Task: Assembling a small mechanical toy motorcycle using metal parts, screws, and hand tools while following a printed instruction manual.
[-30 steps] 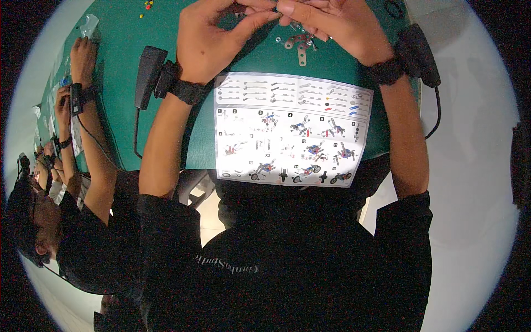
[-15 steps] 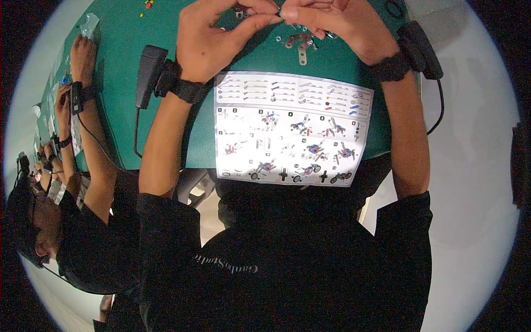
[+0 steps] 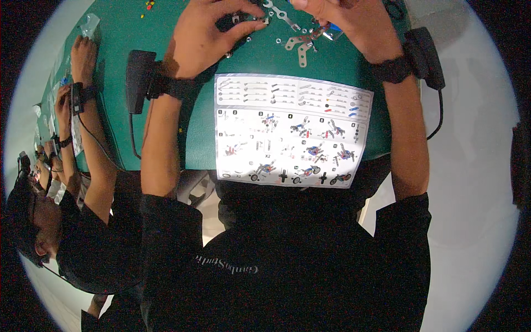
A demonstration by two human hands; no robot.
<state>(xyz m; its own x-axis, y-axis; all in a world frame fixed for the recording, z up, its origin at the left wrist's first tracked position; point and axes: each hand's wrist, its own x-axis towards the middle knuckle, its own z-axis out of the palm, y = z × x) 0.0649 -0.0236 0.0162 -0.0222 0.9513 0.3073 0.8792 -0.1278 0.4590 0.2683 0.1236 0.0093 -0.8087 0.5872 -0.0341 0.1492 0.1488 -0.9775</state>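
At the far edge of the picture, my left hand point(image 3: 207, 36) has its thumb and index finger bent toward each other, with a small metal piece point(image 3: 265, 21) at their tips. To its right, my right hand point(image 3: 354, 27) is closed around a blue object point(image 3: 334, 29) that the palm and fingers mostly hide. Between the hands a silver open-ended wrench point(image 3: 283, 15) lies on the green table. Below the right fingers are bent metal strips with holes point(image 3: 302, 54), with several loose nuts and screws around them.
A printed instruction sheet point(image 3: 290, 133) lies at the near table edge, overhanging it. Small yellow and red parts point(image 3: 149, 6) sit at the far left, and a black ring point(image 3: 395, 8) at the far right. A co-worker's arm point(image 3: 99, 144) rests on the table at left.
My hands were together at the fingertips and have moved apart. My left hand shifted left, uncovering the wrench. The blue object now shows at my right hand.
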